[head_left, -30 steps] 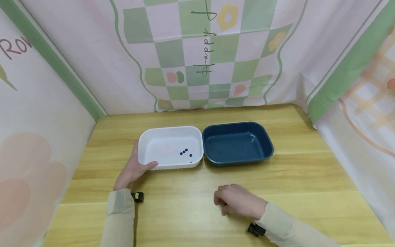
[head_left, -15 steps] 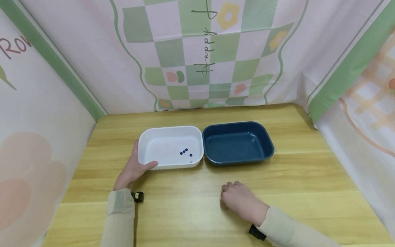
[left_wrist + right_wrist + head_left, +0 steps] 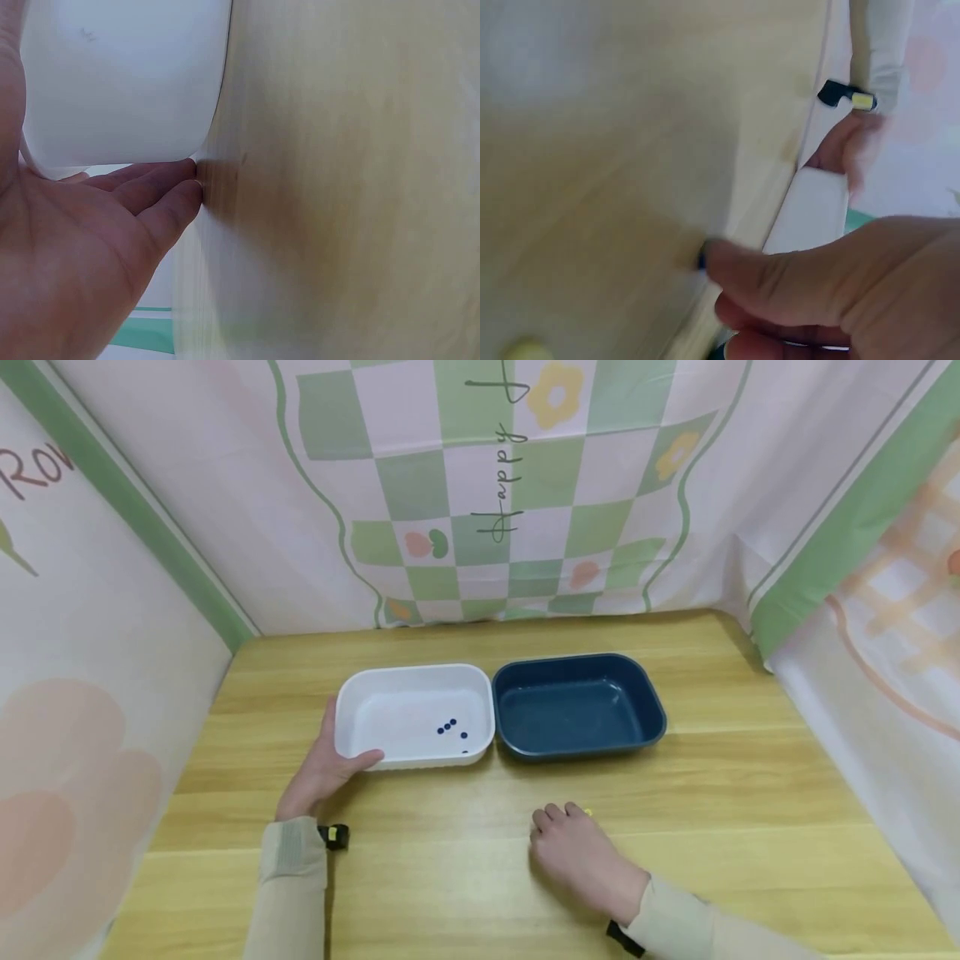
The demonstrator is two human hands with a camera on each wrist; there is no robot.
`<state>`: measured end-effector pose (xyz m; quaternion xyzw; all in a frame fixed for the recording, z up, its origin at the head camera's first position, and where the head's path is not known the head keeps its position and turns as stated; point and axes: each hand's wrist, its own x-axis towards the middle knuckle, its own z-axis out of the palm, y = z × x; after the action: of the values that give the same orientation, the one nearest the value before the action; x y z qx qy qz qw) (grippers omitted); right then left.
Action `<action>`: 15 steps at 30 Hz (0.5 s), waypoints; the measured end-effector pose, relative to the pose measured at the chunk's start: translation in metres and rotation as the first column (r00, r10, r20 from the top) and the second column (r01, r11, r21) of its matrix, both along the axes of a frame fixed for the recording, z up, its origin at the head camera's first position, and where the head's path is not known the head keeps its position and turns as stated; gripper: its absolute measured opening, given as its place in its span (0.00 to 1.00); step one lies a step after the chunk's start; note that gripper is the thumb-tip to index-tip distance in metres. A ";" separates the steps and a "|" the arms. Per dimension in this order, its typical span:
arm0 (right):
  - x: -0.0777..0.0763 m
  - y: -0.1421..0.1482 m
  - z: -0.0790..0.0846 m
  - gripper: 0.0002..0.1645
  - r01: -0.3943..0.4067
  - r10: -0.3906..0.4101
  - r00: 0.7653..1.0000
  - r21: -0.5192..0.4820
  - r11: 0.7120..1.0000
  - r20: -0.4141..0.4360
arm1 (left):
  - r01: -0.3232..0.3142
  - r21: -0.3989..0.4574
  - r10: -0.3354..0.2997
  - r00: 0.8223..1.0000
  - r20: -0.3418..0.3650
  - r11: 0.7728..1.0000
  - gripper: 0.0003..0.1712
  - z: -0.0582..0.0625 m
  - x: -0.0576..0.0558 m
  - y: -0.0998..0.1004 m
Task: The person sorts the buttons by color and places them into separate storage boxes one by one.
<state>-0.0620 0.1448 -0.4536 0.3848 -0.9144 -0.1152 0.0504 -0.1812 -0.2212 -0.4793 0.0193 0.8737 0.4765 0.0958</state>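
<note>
My left hand [image 3: 322, 772] holds the left end of a white tray [image 3: 397, 762], thumb over its near rim and fingers along its end wall. In the left wrist view the fingers [image 3: 169, 206] lie against the tray's outer wall, close over the table. Several small dark blue round pieces [image 3: 447, 727] lie in the tray's right half. My right hand [image 3: 581, 860] is low over the table in front of a dark blue tray [image 3: 577, 753], fingers bent down. In the right wrist view it pinches a small dark blue piece [image 3: 702, 259] at the thumb tip, mostly hidden.
A small yellow thing [image 3: 588, 812] lies on the wooden table [image 3: 420, 877] just beyond my right knuckles. The dark blue tray stands right beside the white one. Printed curtains [image 3: 480, 485] close off the back and both sides.
My right hand has turned knuckles up and shifted slightly right and forward. The small yellow thing now shows beside it. My left hand and both trays stay in place.
</note>
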 end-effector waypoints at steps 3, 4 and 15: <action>-0.007 0.003 0.001 0.03 0.024 -0.024 0.999 -0.006 1.000 0.031 | 0.003 -0.001 -0.003 1.000 -0.005 1.000 0.72 0.000 0.000 0.000; -0.008 0.004 0.001 0.04 0.030 -0.029 0.998 -0.005 1.000 0.046 | 0.005 0.000 -0.005 1.000 -0.006 1.000 0.72 0.000 0.000 0.000; 0.005 -0.004 -0.005 0.07 -0.043 0.044 0.999 0.040 0.998 -0.030 | 0.001 0.027 -0.001 1.000 -0.019 1.000 0.71 -0.002 -0.001 0.000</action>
<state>-0.0575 0.1406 -0.4588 0.4035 -0.9025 -0.1379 0.0597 -0.1823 -0.2214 -0.4817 0.0255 0.8681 0.4879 0.0877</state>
